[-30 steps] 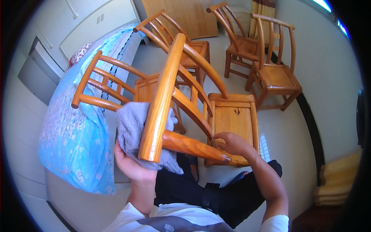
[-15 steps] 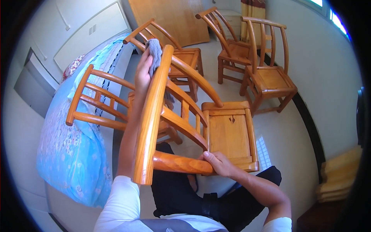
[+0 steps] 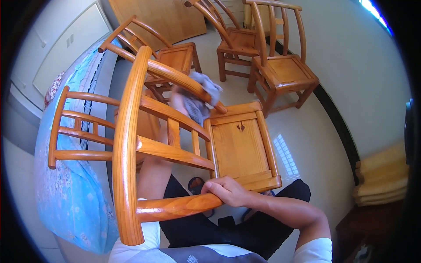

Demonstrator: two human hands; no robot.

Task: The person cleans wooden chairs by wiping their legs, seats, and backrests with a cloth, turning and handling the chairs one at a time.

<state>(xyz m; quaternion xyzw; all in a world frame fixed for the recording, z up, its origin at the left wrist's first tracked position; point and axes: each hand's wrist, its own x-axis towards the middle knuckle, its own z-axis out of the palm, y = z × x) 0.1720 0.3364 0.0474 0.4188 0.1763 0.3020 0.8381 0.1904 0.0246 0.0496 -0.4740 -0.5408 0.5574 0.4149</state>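
Tilted in front of me is a glossy orange-brown wooden chair (image 3: pixel 127 144), its thick top rail toward me and its square seat to the right. My right hand (image 3: pixel 229 191) wraps round the near back post, close to the seat. Beyond the back, my left hand (image 3: pixel 179 103) presses a grey cloth (image 3: pixel 205 90) against the far back post, low down by the seat. That hand is blurred and partly hidden by the cloth and post. My left forearm passes behind the chair's back slats.
Similar chairs stand around: one at left (image 3: pixel 81 125) by the bed (image 3: pixel 72 188), another behind it (image 3: pixel 175 57), and two at the far right, including a nearer one (image 3: pixel 285 72). Folded yellow cloth (image 3: pixel 380 175) lies at the right by the wall.
My left hand has moved with the cloth from the top rail's far end down the far post toward the seat. The scene has shifted left in view; my right hand still grips the near post.
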